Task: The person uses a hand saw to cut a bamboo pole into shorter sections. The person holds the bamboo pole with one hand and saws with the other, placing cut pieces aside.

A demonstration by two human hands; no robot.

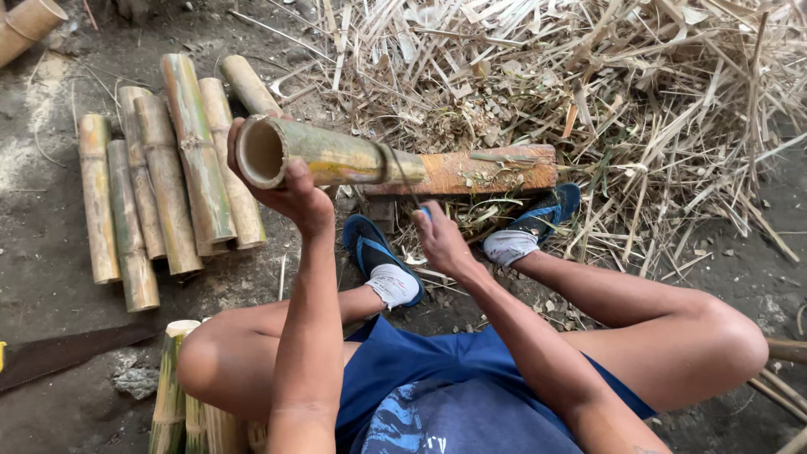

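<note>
My left hand (294,189) grips the near open end of a hollow green-yellow bamboo tube (336,156), held almost level with its far end resting on a reddish wooden block (479,171). My right hand (439,238) is closed around the handle of a thin blade (405,178) that stands against the tube near its node. I sit on the ground with knees spread, feet in white socks and blue sandals (374,252) just below the block.
Several cut bamboo sections (168,176) lie side by side at the left. A heap of dry bamboo strips and shavings (588,76) fills the upper right. More split bamboo pieces (172,395) stand by my left knee, and a dark flat board (59,353) lies at lower left.
</note>
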